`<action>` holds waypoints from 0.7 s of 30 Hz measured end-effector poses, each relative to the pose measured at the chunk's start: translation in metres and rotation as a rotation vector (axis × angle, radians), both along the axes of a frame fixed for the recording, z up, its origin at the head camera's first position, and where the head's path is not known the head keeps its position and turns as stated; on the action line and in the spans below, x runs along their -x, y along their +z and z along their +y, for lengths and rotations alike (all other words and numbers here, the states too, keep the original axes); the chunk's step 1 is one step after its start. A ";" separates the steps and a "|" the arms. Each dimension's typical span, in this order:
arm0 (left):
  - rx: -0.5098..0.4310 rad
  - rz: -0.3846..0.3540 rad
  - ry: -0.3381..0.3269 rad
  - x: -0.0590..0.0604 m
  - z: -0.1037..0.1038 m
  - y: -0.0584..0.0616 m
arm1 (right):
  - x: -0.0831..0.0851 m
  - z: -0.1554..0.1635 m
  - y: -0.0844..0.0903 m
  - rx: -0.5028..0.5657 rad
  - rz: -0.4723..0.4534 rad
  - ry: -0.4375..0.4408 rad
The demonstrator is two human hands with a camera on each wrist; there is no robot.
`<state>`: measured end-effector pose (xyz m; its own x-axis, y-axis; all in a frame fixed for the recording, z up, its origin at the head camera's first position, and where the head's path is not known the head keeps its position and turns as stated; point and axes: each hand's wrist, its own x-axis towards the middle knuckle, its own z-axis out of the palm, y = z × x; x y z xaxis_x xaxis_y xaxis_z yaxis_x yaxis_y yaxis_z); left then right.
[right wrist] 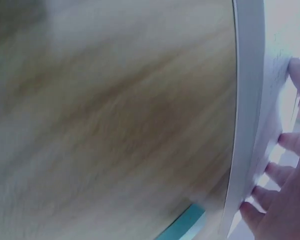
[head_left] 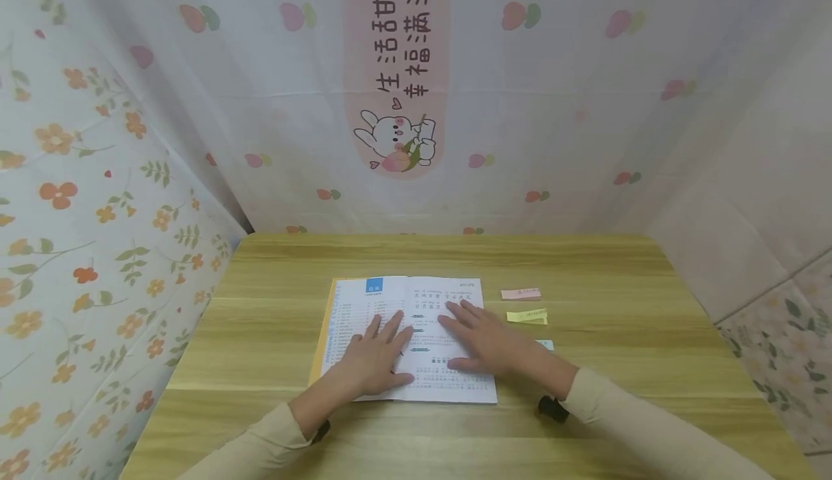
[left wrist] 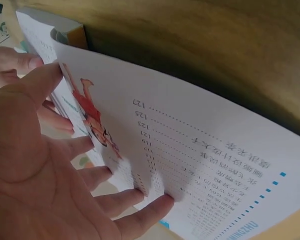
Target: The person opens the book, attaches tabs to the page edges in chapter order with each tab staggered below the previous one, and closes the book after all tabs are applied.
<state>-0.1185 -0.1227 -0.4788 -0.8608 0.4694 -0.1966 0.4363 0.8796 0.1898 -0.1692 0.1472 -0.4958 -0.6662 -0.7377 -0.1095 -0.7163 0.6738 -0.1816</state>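
Head view: 1 open book [head_left: 408, 336] lies mid-table [head_left: 260, 336]. Left hand [head_left: 373, 361] flat on left page, fingers straight & spread, gripping nothing. Right hand [head_left: 484, 339] likewise flat on right page. 3 sticky-note strips just right of book: pink [head_left: 521, 294], yellow [head_left: 527, 316], blue [head_left: 544, 344], partly behind right wrist.

Left wrist view: left hand [left wrist: 45, 170] open, fingertips [left wrist: 159, 204] pressing contents page [left wrist: 199, 165].

Right wrist view: blurred; right hand's fingertips [right wrist: 284, 142] on page edge [right wrist: 249, 110].

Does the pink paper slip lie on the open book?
No, the pink paper slip lies on the wooden table, right of the open book.
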 end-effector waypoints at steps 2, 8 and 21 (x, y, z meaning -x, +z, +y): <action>0.002 -0.001 0.006 -0.001 0.002 0.000 | 0.003 0.001 0.000 -0.006 -0.015 0.000; 0.030 -0.001 0.014 -0.004 0.007 0.003 | 0.010 0.006 -0.002 -0.002 -0.015 0.030; 0.036 -0.009 0.012 -0.008 0.011 0.005 | 0.020 0.016 0.000 0.045 -0.015 0.093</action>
<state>-0.1101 -0.1113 -0.4741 -0.8645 0.4513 -0.2211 0.4237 0.8911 0.1622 -0.1892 0.1631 -0.4959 -0.5931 -0.8007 -0.0842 -0.7724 0.5954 -0.2211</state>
